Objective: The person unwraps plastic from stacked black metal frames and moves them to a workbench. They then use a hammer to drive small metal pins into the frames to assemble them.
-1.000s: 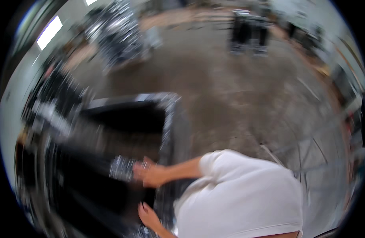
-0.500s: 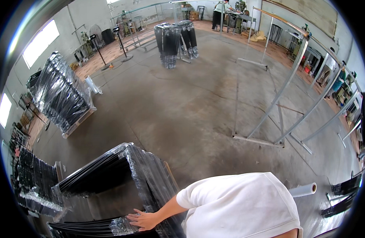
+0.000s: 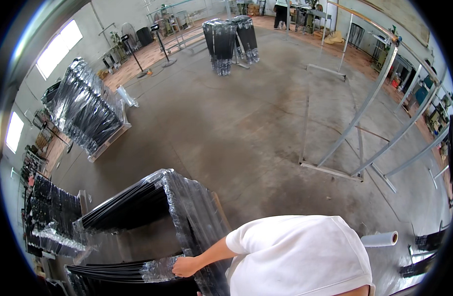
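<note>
My left hand [image 3: 186,266] reaches in from the white sleeve, its fingers curled closed at the end of a band of clear plastic film [image 3: 160,270]. That film is wrapped over a bundle of black, bar-like pieces [image 3: 105,274] at the lower left. Beside my forearm stands a taller film-wrapped black stack [image 3: 199,209], joined to a slanting row of black pieces [image 3: 128,207]. Only a small bit of skin at the bottom edge, perhaps my right hand [image 3: 200,294], shows; its fingers are hidden.
A roll of plastic film [image 3: 379,240] lies to the right. Wrapped black stacks stand on a pallet [image 3: 108,143] at the left and upright farther back [image 3: 221,47]. A metal frame rack [image 3: 357,123] occupies the right side. A person [image 3: 281,14] stands near the far workbenches.
My left hand has gone from spread fingers on the film to curled fingers at its end. The view has shifted, so the surroundings sit slightly farther right and higher.
</note>
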`<action>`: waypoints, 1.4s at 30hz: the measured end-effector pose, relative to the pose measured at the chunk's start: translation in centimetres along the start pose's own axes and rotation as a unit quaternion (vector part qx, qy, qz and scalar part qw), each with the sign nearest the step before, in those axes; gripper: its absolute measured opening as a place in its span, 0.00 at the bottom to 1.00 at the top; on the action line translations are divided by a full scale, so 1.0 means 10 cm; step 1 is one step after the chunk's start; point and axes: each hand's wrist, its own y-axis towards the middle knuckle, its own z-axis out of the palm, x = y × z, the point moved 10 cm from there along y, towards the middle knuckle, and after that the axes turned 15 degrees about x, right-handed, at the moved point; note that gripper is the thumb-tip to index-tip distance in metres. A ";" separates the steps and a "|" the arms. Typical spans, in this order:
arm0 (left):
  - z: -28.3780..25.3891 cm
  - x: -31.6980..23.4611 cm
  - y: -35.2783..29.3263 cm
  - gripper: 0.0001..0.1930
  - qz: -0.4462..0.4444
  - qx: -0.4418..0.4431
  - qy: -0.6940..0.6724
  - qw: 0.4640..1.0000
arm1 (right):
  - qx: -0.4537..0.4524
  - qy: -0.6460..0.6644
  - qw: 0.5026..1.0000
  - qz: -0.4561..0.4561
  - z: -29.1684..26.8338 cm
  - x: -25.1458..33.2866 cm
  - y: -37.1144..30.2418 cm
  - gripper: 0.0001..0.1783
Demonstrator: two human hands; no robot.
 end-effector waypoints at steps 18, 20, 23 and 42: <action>-0.08 0.21 -0.09 0.16 0.007 -0.018 -0.011 1.000 | 0.040 -0.026 0.999 0.012 0.01 0.02 -0.03 0.13; -0.09 0.24 -0.08 0.16 0.011 -0.015 -0.013 1.000 | 0.033 -0.027 0.999 0.009 0.00 0.03 -0.02 0.13; -0.07 0.23 -0.04 0.16 0.020 -0.010 -0.013 1.000 | 0.018 -0.032 0.999 0.010 0.01 -0.01 -0.01 0.13; -0.31 0.46 -0.06 0.16 0.012 -0.027 -0.021 0.999 | 0.003 -0.012 1.000 0.029 -0.14 0.03 -0.06 0.13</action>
